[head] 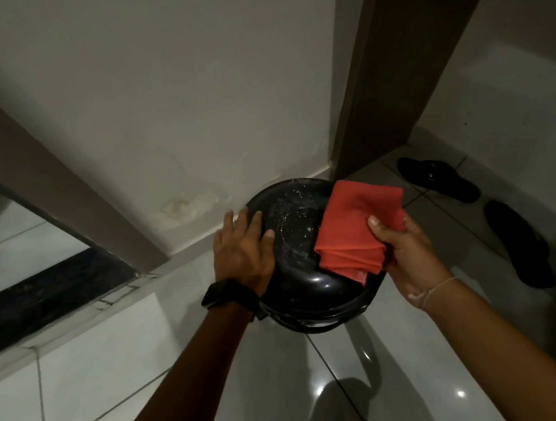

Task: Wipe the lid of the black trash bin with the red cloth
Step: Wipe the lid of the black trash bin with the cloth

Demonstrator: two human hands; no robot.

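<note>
The black trash bin stands on the tiled floor against the white wall, and its round glossy lid (292, 229) shows pale specks and smears. My left hand (241, 249), with a black watch on the wrist, lies flat on the lid's left edge, fingers spread. My right hand (408, 255) holds the folded red cloth (356, 230) between thumb and fingers. The cloth lies over the right part of the lid and hides it. Below the lid, only the bin's dark rim (321, 320) is visible.
A brown door frame (392, 75) rises just right of the bin. Two black sandals (439, 177) (520, 242) lie on the floor at the right. A brown frame and a dark threshold strip (49, 293) run along the left.
</note>
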